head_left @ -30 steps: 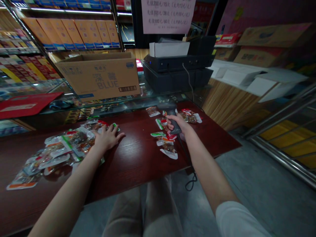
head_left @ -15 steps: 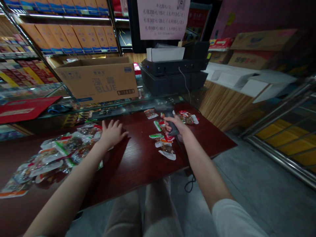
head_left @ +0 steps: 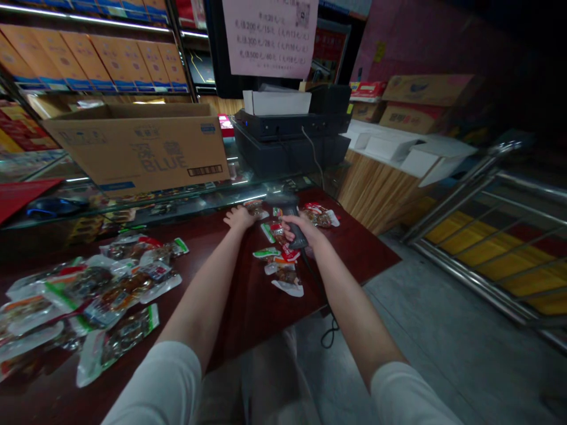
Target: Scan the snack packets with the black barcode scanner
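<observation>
- Right grip [head_left: 303, 229]: wrapped round a barcode scanner [head_left: 299, 239].
- Left grip [head_left: 239, 218]: beside a snack packet [head_left: 257, 208] on the tabletop [head_left: 367, 254], just to its right; can't tell whether it's pinched.
- Seems a pick-up; next calls for firm fingers.

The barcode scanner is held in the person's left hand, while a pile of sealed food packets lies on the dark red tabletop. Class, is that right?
Not quite: the head view shows the barcode scanner held in the right hand. The pile of sealed food packets does lie on the dark red tabletop.
</observation>
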`<state>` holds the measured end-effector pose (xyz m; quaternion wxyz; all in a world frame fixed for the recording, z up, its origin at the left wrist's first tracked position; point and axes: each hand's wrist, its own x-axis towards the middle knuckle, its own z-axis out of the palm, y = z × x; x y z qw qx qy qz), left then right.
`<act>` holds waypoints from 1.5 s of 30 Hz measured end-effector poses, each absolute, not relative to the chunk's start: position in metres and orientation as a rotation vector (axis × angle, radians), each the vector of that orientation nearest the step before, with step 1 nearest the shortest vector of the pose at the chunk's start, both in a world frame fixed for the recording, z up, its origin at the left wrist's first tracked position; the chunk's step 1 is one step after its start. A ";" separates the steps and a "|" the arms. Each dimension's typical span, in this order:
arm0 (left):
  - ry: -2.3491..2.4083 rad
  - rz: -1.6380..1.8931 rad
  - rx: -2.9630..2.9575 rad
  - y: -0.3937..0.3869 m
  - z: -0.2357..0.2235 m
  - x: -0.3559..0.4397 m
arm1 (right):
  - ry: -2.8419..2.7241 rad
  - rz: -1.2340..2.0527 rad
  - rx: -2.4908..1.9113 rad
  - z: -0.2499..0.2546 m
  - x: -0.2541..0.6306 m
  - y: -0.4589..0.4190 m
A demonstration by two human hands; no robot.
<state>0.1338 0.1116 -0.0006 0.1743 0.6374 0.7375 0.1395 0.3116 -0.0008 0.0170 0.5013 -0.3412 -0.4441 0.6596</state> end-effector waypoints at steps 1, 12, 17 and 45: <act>2.074 0.401 1.814 0.112 -0.003 0.133 | -1.071 1.598 -0.830 0.017 0.311 -0.001; 1.076 1.050 1.268 0.055 -0.012 0.075 | -1.106 1.699 -0.857 0.021 0.307 -0.008; 0.989 1.146 1.095 -0.008 -0.004 0.036 | -1.113 1.643 -0.914 0.038 0.286 -0.047; 1.339 0.874 1.530 -0.018 -0.014 0.010 | -0.903 1.513 -0.960 0.004 0.196 -0.118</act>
